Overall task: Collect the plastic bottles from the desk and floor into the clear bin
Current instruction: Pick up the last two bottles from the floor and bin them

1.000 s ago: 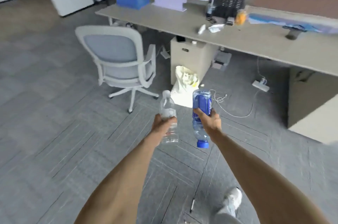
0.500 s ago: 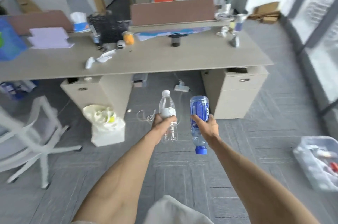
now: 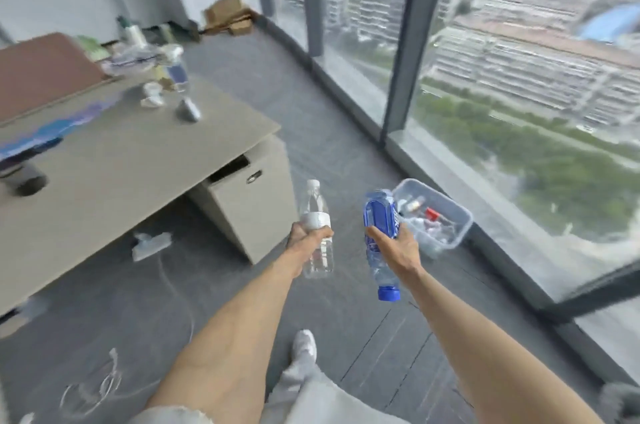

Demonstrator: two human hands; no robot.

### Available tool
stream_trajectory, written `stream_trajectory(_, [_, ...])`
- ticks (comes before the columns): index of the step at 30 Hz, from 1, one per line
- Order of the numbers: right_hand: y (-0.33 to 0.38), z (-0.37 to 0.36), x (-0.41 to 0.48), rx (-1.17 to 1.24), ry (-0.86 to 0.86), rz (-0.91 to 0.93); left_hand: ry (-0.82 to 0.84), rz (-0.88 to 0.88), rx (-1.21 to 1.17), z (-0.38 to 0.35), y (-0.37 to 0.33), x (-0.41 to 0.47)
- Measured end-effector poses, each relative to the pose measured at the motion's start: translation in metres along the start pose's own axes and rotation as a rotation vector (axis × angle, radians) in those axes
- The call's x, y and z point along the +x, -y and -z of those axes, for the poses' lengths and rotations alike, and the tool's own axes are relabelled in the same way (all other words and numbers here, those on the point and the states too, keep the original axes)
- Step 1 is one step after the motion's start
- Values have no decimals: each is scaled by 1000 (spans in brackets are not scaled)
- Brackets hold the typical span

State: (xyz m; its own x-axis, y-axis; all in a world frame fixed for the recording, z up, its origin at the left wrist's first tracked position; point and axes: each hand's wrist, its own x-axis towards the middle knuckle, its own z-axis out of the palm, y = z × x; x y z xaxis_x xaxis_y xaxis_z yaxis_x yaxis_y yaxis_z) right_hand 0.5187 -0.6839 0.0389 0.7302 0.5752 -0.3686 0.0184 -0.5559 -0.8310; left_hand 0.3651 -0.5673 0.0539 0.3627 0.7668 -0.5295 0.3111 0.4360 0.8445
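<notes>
Left hand (image 3: 309, 239): closed around the middle of a clear bottle (image 3: 317, 231) with a white cap, held upright, as in the earlier frames.

Right hand (image 3: 398, 247): wrapped around a blue-labelled bottle (image 3: 380, 233), inverted so its blue cap points down toward the floor; grip and orientation unchanged from half a second ago.

Clear bin (image 3: 460, 215): on the grey floor beside the window wall, just beyond the right hand. Half a second ago it sat at the far right edge of view; now it lies nearly straight ahead and closer. Inside it are several bottles, one with a red cap; the rest is too blurred to sort.

Bench (image 3: 138, 160): earlier across the centre, now swung to the left. A blue-labelled bottle (image 3: 177, 71) stands near its far end among blurred clutter. The drawer cabinet (image 3: 256, 201) stands under the bench's near corner.

Floor: a white power strip (image 3: 151, 244) and cable lie left of the cabinet. The window (image 3: 519, 59) now fills the upper right.
</notes>
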Motion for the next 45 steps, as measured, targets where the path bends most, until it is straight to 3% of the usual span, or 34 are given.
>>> stream_trajectory(12, [3,95,159,175,-446,-325,424,69,474,-168,-90,211])
stream_trajectory(21, [-16,161,338,327,-447,-487,388,127,631,-305,-122,331])
stream_trajectory(28, [-59,177,424,344,-444,-653,418,225,710,-399,-97,438])
stream_trajectory(35, [-150,153,504,260,-486,-730,556,149,959,-489,4,575])
stream_trajectory(42, [-203,114,542,323,-482,-770,655,-6,1100,-515,51,639])
stream_trajectory(45, [-209,97,545,348,-480,-827,666,12,1187,-504,48,652])
